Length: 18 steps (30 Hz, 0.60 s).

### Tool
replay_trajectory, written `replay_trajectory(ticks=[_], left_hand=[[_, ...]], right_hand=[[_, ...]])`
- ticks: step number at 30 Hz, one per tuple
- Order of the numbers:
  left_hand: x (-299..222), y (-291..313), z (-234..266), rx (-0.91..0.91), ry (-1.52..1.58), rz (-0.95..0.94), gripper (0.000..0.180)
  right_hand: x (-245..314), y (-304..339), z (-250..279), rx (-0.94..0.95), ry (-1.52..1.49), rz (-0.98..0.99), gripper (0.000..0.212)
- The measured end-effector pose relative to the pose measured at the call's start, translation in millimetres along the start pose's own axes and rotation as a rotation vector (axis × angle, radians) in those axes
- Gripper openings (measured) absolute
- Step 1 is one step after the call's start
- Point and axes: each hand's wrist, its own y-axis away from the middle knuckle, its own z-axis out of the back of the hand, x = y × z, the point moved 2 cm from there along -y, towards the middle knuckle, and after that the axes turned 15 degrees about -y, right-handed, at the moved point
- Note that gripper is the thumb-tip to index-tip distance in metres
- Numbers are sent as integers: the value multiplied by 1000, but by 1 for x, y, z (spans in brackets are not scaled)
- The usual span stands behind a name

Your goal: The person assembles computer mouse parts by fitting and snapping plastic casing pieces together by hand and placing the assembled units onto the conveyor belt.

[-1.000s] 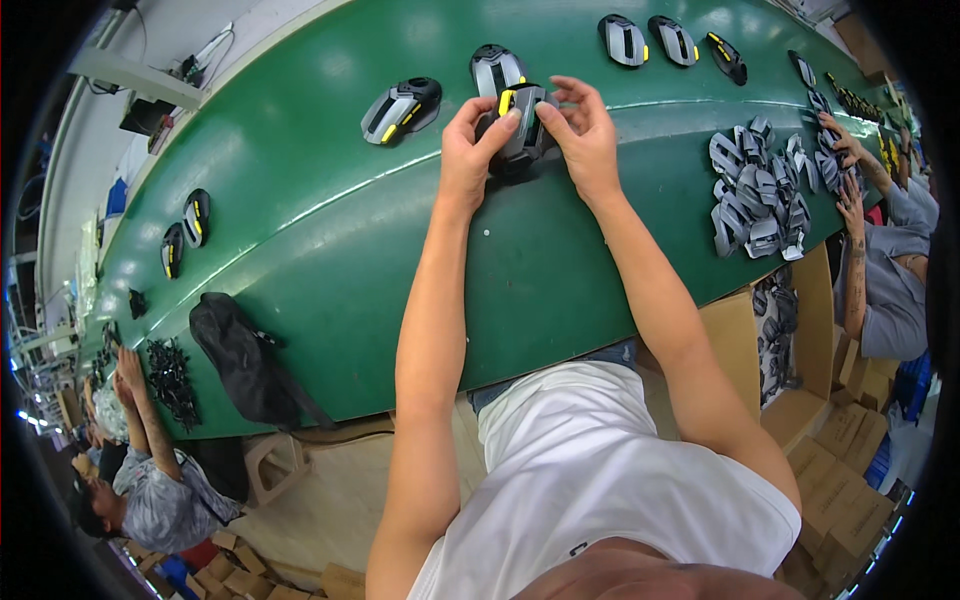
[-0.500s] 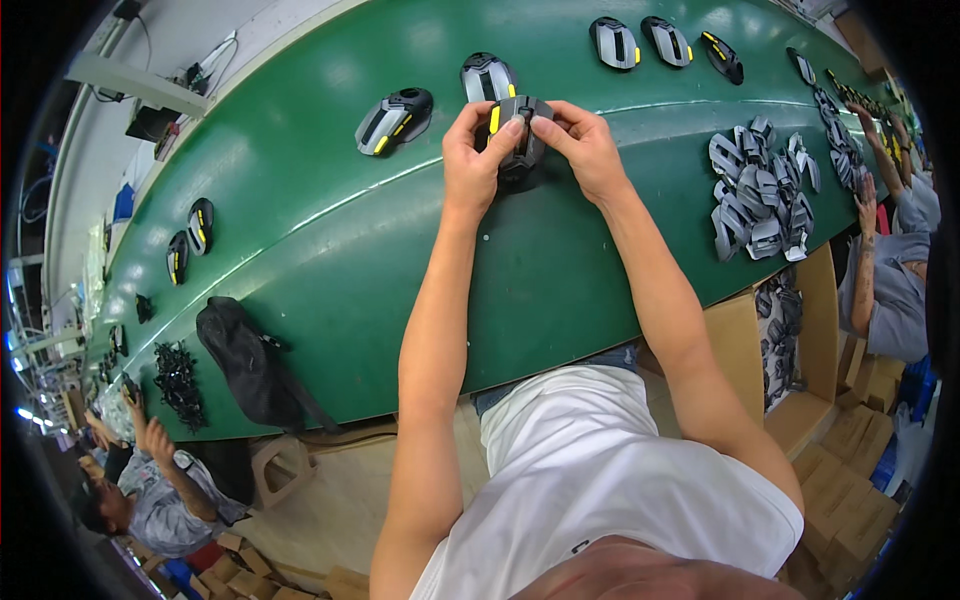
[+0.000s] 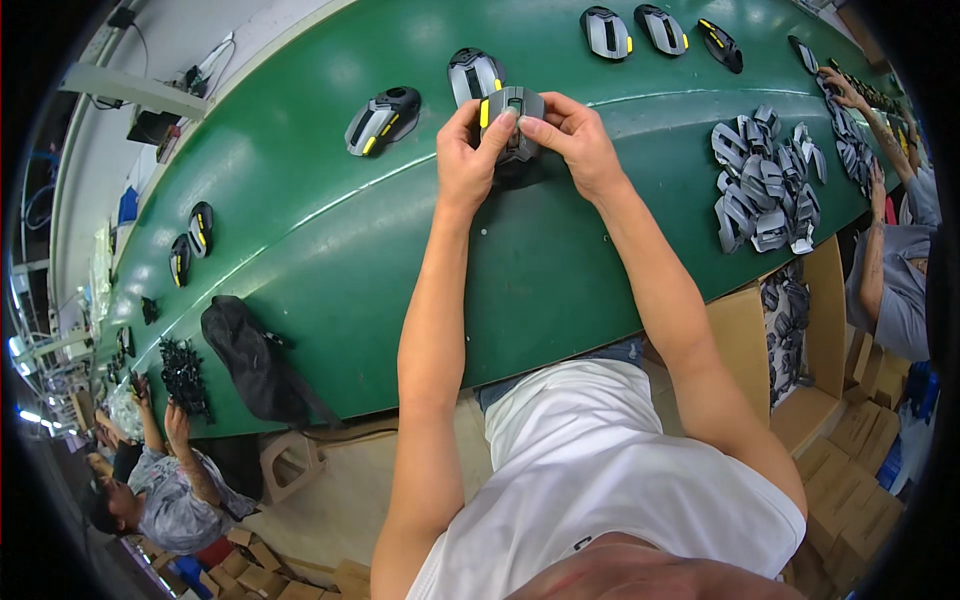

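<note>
A black and grey computer mouse [image 3: 515, 105] with a yellow side strip is held just over the green table, its front end away from me. My left hand [image 3: 467, 157] grips its left side, the thumb pressing on top near the middle. My right hand [image 3: 580, 145] is closed on the other side, with its thumb tip beside the left one on the top shell. The undersides of both fingers' grip are hidden. Right behind it lies another mouse [image 3: 475, 75] with a silver-grey shell, and a similar mouse [image 3: 383, 121] rests to its left.
The green table [image 3: 540, 290] holds more mice [image 3: 607, 34] along its far side. A heap of grey shell pieces [image 3: 765, 185] lies at right, above an open carton [image 3: 740, 335]. At left are a black pouch [image 3: 255, 360] and small black parts [image 3: 183, 375]. Co-workers sit at both sides.
My hands stay on the mouse, with both thumbs still on top and barely shifted. The view has moved slightly. The left co-worker's hands and the right co-worker's arm have changed position.
</note>
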Motion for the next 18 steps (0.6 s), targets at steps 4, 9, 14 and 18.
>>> replay_trajectory(ticks=[4,9,14,18], left_hand=[[6,-1,3,9,-151,-36,31],[7,-2,19,-45,185,160,51],[15,-3,26,206,157,422,37],[20,-3,19,62,163,365,24]], right_hand=[[-3,-1,-1,37,118,104,25],[5,7,-17,258,927,668,28],[3,7,-19,312,998,657,40],[0,4,-11,87,633,508,62]])
